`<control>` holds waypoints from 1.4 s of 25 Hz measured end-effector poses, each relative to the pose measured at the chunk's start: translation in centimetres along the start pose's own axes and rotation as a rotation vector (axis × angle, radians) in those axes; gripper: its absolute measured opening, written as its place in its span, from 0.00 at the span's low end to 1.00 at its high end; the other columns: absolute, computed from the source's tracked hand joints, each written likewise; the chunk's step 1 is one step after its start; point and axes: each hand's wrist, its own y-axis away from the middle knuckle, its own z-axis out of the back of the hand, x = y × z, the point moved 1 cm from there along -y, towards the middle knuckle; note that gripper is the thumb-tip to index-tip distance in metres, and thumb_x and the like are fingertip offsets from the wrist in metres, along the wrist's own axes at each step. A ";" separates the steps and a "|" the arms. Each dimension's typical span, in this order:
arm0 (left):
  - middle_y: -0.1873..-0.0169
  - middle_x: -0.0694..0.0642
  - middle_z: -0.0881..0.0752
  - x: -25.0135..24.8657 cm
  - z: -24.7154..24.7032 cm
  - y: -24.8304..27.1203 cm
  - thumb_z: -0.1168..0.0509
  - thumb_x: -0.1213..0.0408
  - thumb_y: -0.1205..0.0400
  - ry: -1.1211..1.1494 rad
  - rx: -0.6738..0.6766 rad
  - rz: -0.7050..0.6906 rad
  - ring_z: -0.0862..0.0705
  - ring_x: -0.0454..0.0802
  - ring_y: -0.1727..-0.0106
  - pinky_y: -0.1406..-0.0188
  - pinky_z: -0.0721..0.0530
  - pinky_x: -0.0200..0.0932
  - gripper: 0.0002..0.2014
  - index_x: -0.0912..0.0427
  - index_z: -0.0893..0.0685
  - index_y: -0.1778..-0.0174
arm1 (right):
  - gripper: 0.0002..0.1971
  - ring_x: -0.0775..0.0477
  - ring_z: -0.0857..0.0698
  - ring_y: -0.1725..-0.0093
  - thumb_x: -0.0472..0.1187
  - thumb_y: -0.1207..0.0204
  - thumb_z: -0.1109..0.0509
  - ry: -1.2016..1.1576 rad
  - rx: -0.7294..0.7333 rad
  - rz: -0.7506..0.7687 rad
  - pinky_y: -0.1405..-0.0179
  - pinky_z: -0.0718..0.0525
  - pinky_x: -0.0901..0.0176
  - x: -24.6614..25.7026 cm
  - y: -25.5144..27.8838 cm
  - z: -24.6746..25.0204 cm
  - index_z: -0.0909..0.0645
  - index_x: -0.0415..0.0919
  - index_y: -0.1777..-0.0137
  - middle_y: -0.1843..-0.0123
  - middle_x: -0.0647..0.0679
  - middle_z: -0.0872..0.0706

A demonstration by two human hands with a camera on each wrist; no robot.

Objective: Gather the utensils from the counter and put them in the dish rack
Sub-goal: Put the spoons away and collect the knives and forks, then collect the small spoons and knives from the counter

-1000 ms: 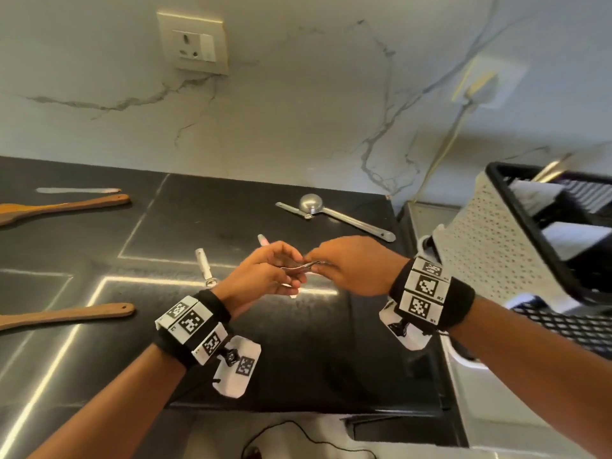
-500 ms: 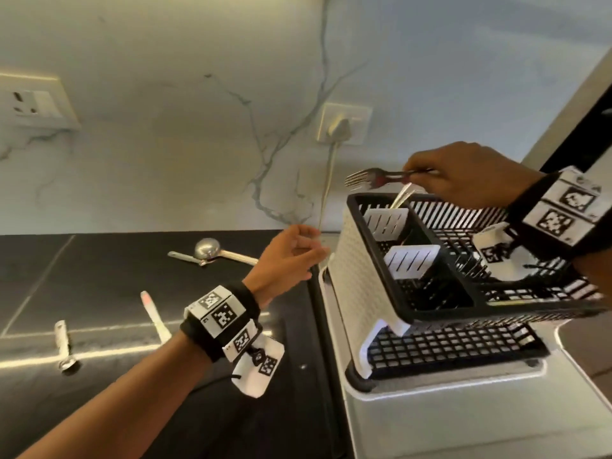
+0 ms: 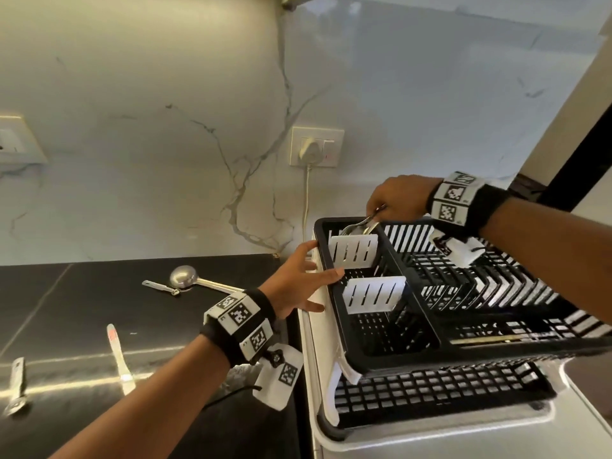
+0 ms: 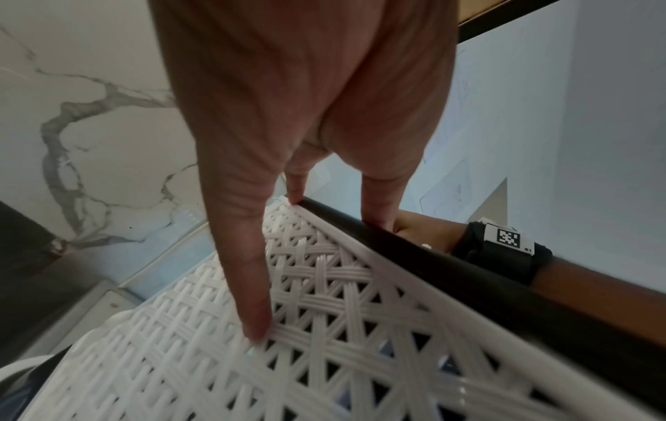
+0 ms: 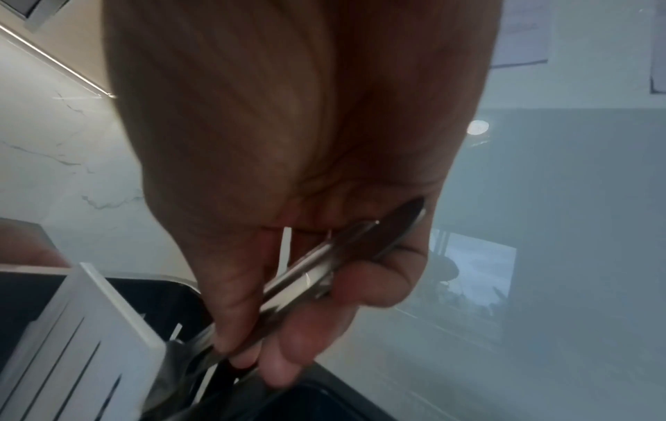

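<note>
Fingers (image 5: pixel 248 310) of the right hand (image 3: pixel 402 197) pinch a fork (image 3: pixel 359 226) by the handle, tines angled down into the far cutlery compartment of the dish rack (image 3: pixel 414 356), behind a white divider (image 3: pixel 353 251). Holding it by the handle end keeps the hand above the rim while the tines go in first.

Left hand (image 3: pixel 298 281) is spread wide and holds nothing; fingertips (image 4: pixel 257 327) touch the rack's white woven side and black rim, probably steadying it so it doesn't slide during the drop.

Rack sits on a tray (image 3: pixel 430 435) off the tabletop's (image 3: pixel 82 313) right edge. Still on the tabletop: a ladle (image 3: pixel 185 278) and a small utensil (image 3: pixel 159 286) near the back edge, a white-handled utensil (image 3: pixel 119 359), and another steel one (image 3: pixel 16 385) at the left edge of view. So fork nearly placed, at least four to go.
</note>
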 end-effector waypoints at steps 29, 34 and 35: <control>0.33 0.55 0.19 17.7 23.2 15.5 0.30 0.42 0.30 -0.986 -0.447 0.183 0.21 0.56 0.30 0.31 0.22 0.52 0.32 0.51 0.21 0.31 | 0.15 0.42 0.13 0.49 0.54 0.22 0.29 -0.047 -0.002 0.432 0.47 0.17 0.54 29.5 -11.4 1.3 0.12 0.51 0.40 0.49 0.49 0.10; 0.16 0.53 0.38 21.8 29.5 19.8 0.24 0.36 0.34 -1.171 -0.413 0.481 0.39 0.57 0.16 0.23 0.30 0.64 0.50 0.47 0.36 0.17 | 0.15 0.39 0.12 0.43 0.59 0.26 0.31 -0.145 0.014 0.264 0.48 0.17 0.51 36.1 -17.6 -8.8 0.14 0.59 0.42 0.41 0.47 0.11; 0.16 0.53 0.39 22.3 29.9 20.1 0.24 0.37 0.34 -1.155 -0.394 0.491 0.40 0.57 0.15 0.23 0.30 0.64 0.51 0.47 0.38 0.17 | 0.15 0.39 0.12 0.42 0.59 0.26 0.31 -0.221 0.001 0.209 0.46 0.16 0.50 36.8 -18.7 -10.4 0.14 0.58 0.42 0.41 0.47 0.11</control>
